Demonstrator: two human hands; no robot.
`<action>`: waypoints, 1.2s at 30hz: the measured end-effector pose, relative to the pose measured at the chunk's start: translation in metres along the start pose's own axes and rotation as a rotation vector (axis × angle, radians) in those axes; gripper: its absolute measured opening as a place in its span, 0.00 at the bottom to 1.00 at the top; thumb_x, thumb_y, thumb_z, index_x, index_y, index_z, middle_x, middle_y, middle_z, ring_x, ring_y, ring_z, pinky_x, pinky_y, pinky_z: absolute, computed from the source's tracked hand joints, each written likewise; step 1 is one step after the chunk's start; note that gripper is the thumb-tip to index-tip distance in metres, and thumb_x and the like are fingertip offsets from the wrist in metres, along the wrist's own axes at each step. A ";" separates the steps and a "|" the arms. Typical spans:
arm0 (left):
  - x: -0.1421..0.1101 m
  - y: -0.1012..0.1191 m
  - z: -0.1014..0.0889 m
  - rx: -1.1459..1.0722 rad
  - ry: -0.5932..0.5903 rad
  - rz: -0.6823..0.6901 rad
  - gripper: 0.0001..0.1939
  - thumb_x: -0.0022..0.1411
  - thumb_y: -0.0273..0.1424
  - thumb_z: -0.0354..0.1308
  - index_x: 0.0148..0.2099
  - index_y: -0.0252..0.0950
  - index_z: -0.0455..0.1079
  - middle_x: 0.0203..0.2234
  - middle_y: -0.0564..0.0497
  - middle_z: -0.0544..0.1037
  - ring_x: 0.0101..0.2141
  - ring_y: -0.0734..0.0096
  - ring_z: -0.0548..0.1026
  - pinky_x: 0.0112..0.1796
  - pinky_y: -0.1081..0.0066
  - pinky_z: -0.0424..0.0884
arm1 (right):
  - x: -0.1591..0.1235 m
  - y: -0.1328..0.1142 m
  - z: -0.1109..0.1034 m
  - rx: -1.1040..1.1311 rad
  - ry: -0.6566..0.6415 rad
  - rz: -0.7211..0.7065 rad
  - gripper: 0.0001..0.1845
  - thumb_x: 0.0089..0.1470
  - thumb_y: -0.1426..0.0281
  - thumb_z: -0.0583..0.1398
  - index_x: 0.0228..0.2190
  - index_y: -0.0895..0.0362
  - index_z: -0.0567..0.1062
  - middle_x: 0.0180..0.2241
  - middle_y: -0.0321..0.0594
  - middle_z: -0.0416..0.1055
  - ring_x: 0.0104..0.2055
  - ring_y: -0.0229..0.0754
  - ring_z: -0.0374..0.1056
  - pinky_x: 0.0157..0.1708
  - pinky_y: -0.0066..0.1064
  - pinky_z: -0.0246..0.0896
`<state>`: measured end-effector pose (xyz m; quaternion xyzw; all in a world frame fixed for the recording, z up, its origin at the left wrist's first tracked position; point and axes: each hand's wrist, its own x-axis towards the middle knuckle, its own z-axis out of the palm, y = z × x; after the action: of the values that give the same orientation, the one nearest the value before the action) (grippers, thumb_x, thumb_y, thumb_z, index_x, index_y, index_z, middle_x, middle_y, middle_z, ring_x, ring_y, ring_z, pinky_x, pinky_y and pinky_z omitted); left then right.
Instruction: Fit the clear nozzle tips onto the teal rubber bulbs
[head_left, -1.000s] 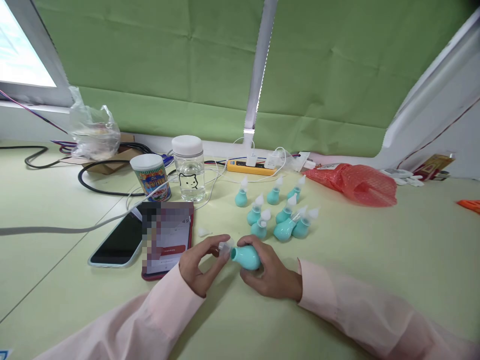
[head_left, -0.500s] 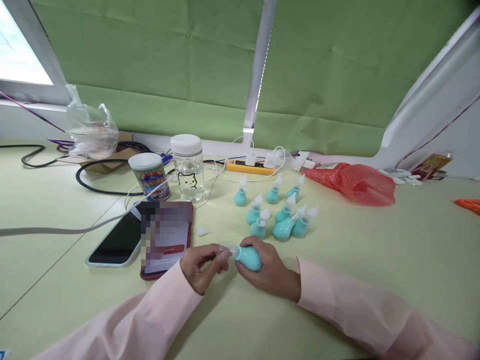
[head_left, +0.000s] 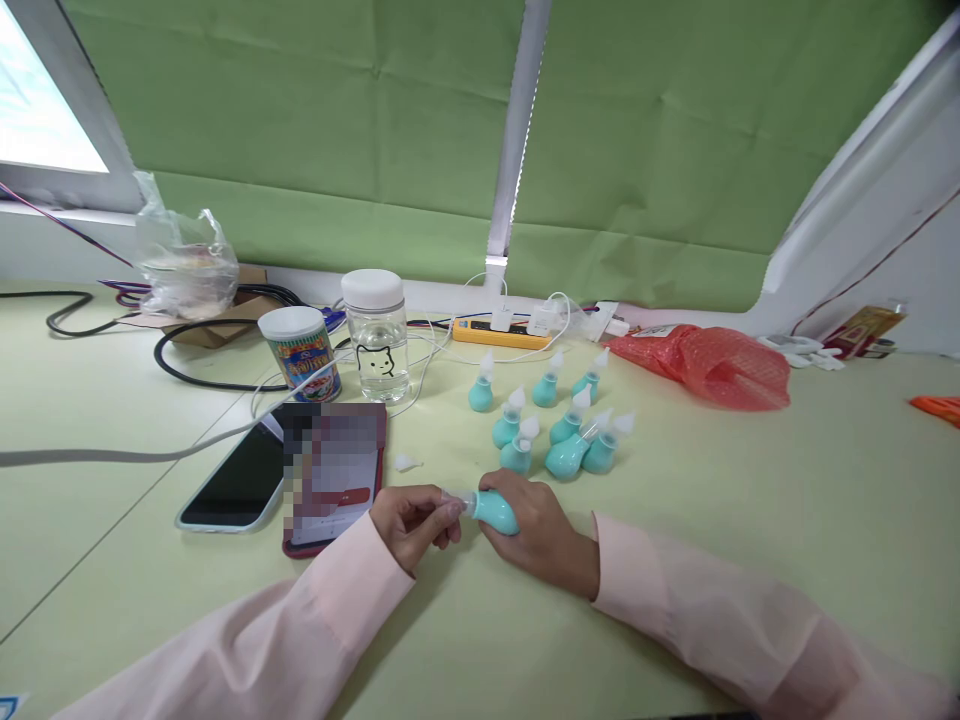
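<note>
A teal rubber bulb of a nasal aspirator (head_left: 496,512) lies sideways in the grip of my right hand (head_left: 534,525), its neck pointing left. My left hand (head_left: 420,522) pinches the clear tube (head_left: 466,503) at the bulb's neck between thumb and fingers; part of the tube is hidden by the fingertips. Beyond my hands stand several teal aspirators with white tips (head_left: 516,450). One aspirator with a long clear tube (head_left: 568,456) leans among them. A loose white tip (head_left: 406,462) lies on the table, beyond my left hand.
Left of my hands lie a dark phone (head_left: 232,480) and a red-cased phone (head_left: 346,490). Behind them stand a patterned can (head_left: 301,360) and a clear bottle (head_left: 377,345). A cable crosses the left side. A yellow power strip (head_left: 499,338) and red bubble wrap (head_left: 720,370) lie farther back.
My right hand has shifted its hold, its fingers now more over the top of the bulb, which looks squeezed narrower. My left hand has moved slightly right along the tube.
</note>
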<state>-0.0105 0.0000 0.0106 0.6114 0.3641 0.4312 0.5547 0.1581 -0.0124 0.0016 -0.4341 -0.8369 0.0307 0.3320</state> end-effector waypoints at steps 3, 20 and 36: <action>0.000 0.003 0.001 0.002 -0.009 -0.009 0.11 0.49 0.35 0.56 0.22 0.33 0.72 0.13 0.52 0.71 0.15 0.79 0.64 0.18 0.77 0.62 | 0.003 -0.005 -0.002 0.164 -0.034 0.088 0.09 0.39 0.77 0.52 0.27 0.56 0.61 0.22 0.34 0.61 0.23 0.35 0.57 0.22 0.26 0.52; 0.000 0.022 -0.016 0.290 0.001 0.300 0.11 0.56 0.33 0.48 0.38 0.33 0.67 0.20 0.51 0.72 0.22 0.73 0.68 0.25 0.73 0.65 | 0.022 -0.020 -0.021 1.000 -0.281 0.639 0.11 0.37 0.69 0.61 0.22 0.58 0.63 0.15 0.27 0.55 0.16 0.27 0.50 0.14 0.20 0.44; 0.019 -0.016 -0.021 1.623 0.254 0.663 0.18 0.54 0.15 0.41 0.30 0.37 0.69 0.21 0.48 0.74 0.29 0.63 0.68 0.35 0.56 0.53 | 0.012 -0.013 -0.012 0.938 -0.160 0.520 0.04 0.39 0.72 0.58 0.21 0.60 0.67 0.17 0.31 0.56 0.20 0.31 0.52 0.19 0.24 0.47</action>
<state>-0.0232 0.0270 -0.0030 0.8381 0.4205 0.2430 -0.2482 0.1512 -0.0145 0.0220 -0.4285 -0.6209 0.5152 0.4068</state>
